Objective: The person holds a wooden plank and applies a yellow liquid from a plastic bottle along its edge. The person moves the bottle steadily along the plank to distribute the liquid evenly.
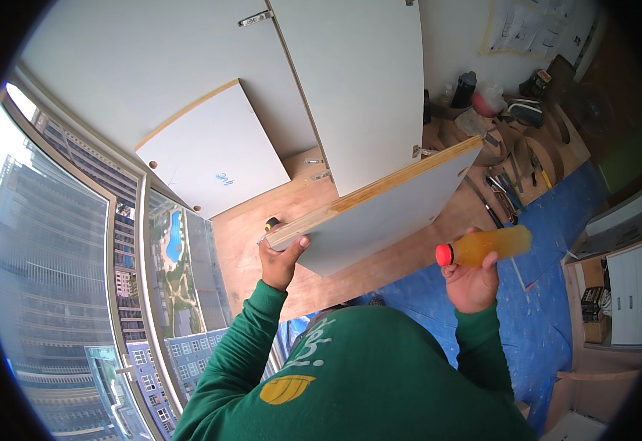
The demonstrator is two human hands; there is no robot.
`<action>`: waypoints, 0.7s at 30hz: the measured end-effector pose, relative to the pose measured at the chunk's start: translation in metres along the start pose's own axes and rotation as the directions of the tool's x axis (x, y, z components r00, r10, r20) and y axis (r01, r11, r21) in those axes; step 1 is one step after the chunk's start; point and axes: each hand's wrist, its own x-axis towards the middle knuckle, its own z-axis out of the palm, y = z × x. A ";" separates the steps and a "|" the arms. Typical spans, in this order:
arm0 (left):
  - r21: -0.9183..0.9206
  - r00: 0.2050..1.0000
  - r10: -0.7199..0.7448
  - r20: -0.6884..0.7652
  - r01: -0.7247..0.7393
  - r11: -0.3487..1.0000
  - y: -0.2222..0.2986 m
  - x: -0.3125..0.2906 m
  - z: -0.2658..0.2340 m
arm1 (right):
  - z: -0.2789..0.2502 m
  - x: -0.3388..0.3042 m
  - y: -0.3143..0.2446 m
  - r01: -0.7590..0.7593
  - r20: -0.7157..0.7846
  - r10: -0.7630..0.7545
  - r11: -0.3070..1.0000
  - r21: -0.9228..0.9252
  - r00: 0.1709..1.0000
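Observation:
My left hand [282, 263] is closed on the near left corner of a white board [387, 228], thumb on the face and fingers behind. The board is tilted over the wooden worktop [262, 275], its long bare edge facing up with a yellowish, glossy look. In my right hand [474, 285] lies a clear plastic bottle [493, 247] with a red cap and orange-yellow liquid, held on its side with the cap pointing left. The fingers wrap under it, apart from the board. Behind my left hand is a black-and-yellow tool handle [271, 223].
Another white board [218, 158] with blue handwriting leans at the far left. A tall white door panel [357, 88] with hinges stands behind. Curled brown strips [545, 151] and hand tools [504, 195] lie at the right. A window [56, 257] fills the left side; blue sheeting [549, 323] covers the floor.

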 end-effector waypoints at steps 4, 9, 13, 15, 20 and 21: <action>-0.018 0.999 -0.013 0.040 0.014 1.000 0.001 -0.005 -0.001 | 0.000 -0.004 -0.008 0.035 0.017 -0.036 0.999 0.009 0.999; -0.032 0.999 -0.025 0.045 0.026 0.999 0.000 -0.009 -0.002 | -0.005 -0.009 -0.011 0.032 -0.029 -0.032 0.999 0.012 0.999; -0.023 0.998 -0.014 0.056 0.015 1.000 0.001 -0.011 -0.001 | -0.008 -0.014 -0.011 0.053 0.045 -0.052 0.998 -0.027 0.998; -0.027 0.998 -0.013 0.062 0.015 1.000 0.003 -0.011 0.000 | -0.009 -0.018 -0.010 0.033 0.029 -0.032 0.999 -0.024 0.999; -0.041 0.997 -0.020 0.075 0.023 0.999 0.007 -0.015 0.001 | -0.009 -0.033 -0.009 0.009 0.005 -0.009 1.000 -0.023 1.000; -0.039 0.997 -0.028 0.077 0.031 0.999 0.007 -0.016 0.000 | -0.008 -0.035 -0.010 0.010 0.011 -0.009 0.999 -0.040 1.000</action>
